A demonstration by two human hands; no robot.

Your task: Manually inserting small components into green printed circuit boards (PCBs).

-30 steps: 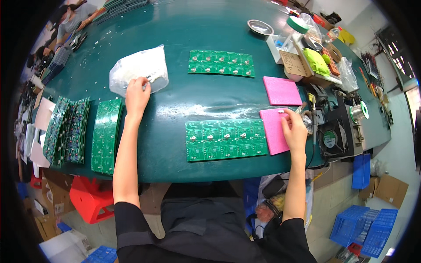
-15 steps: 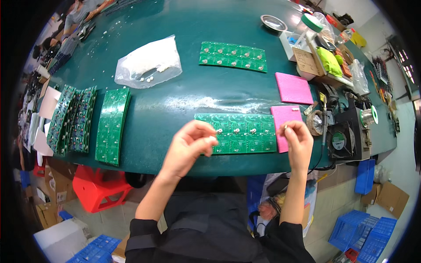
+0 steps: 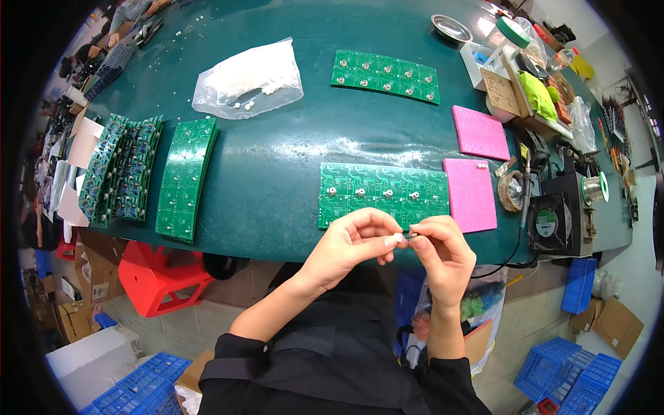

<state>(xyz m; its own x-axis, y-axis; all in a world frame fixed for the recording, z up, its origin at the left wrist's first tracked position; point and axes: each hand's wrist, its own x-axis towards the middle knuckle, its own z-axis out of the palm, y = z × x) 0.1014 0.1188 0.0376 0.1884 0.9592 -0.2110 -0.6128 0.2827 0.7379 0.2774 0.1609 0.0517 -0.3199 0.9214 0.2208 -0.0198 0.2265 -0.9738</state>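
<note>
Just in front of the near green circuit board panel, my two hands meet. My left hand pinches a small white spacer between thumb and index finger. My right hand is closed on a small component with thin wire leads, its leads pointing at the spacer; whether they are in it I cannot tell. A row of small round parts on white bases stands on the near panel, whose lower right is hidden by my hands. A plastic bag of white spacers lies open behind, with a few loose ones at its mouth.
Another panel with round parts lies farther back. At left are a stack of bare panels and populated boards. Two pink foam pads lie at right, beside a soldering iron, a solder spool and a black fan box.
My hands have come together from apart, bringing the component's leads to the white spacer. The view has shifted slightly, and more of the near panel shows.
</note>
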